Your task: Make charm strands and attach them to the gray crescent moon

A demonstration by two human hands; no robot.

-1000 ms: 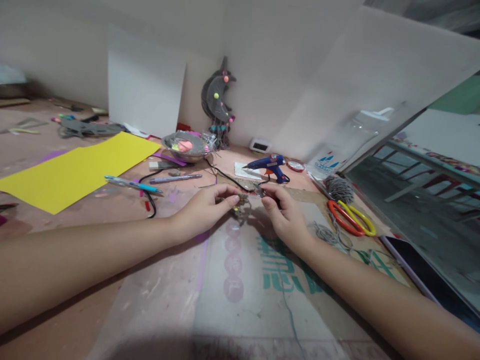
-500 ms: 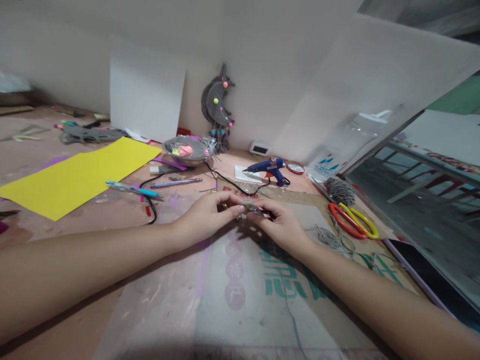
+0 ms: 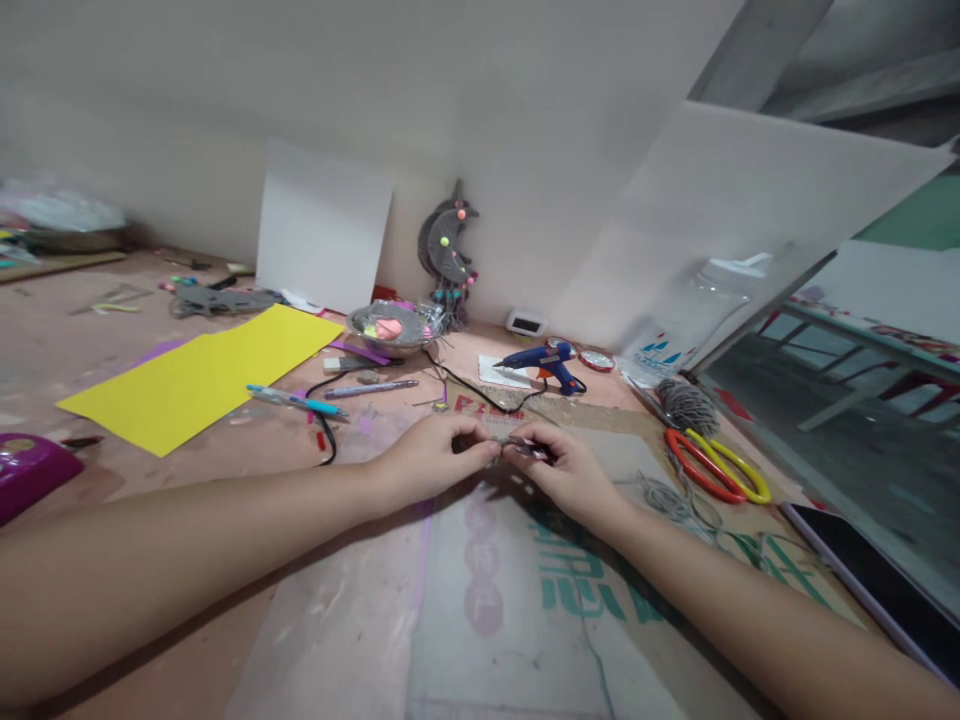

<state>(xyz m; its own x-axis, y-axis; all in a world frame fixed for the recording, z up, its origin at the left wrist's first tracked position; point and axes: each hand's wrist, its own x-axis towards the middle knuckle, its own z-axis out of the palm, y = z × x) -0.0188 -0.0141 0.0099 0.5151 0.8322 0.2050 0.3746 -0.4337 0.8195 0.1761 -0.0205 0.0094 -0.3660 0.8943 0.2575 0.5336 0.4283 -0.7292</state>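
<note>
Both hands meet over the middle of a printed cardboard sheet [image 3: 487, 660] covered with clear plastic. My left hand [image 3: 431, 460] is closed in a pinch, thumb against fingers, at one end of a small dark piece [image 3: 514, 447]. From the other side my right hand [image 3: 562, 470] pinches the same piece, which has a reddish, shiny bit by the fingers. Its kind is too small and too covered to make out. Just beyond the hands lies a blue glue gun [image 3: 544, 360], its nozzle over a white card [image 3: 499, 374].
Scissors [image 3: 716, 467], grey yarn [image 3: 686, 405], a phone [image 3: 870, 580] and a clear bottle [image 3: 697, 310] are at right. Pens [image 3: 300, 400], yellow paper [image 3: 202, 375] and a metal bowl [image 3: 397, 345] are at left. A felt moon [image 3: 448, 245] leans against the wall.
The view has shifted, so the scene sits lower and further right. My hands stay together on the small piece; the left fingertips have moved slightly along it. A purple object shows at left.
</note>
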